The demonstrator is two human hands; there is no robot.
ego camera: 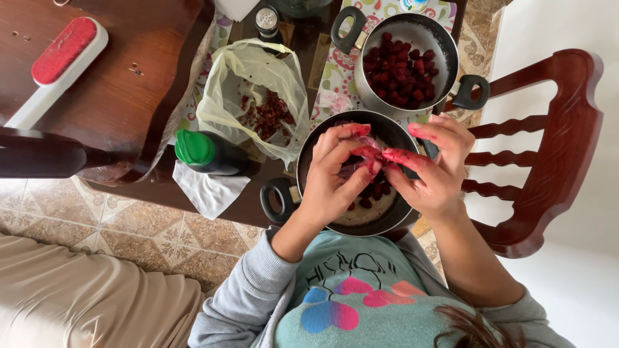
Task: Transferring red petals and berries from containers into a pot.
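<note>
My left hand [335, 177] and my right hand [433, 169] meet over a dark pot [309, 151] held near my lap. Both pinch a small red fruit piece [369, 153] between stained fingertips. Dark red fruit pieces [371, 196] lie in that pot, partly hidden by my hands. Behind it a metal pot [445, 48] with black handles holds many red fruit pieces [400, 71]. To the left lies an open pale plastic bag [225, 96] with reddish scraps [267, 116] inside.
A dark bottle with a green cap [195, 148] lies on a white cloth [209, 190] at the wooden table's [129, 90] edge. A red-and-white brush [55, 61] rests far left. A red wooden chair [554, 154] stands right. A shaker [267, 20] sits at the back.
</note>
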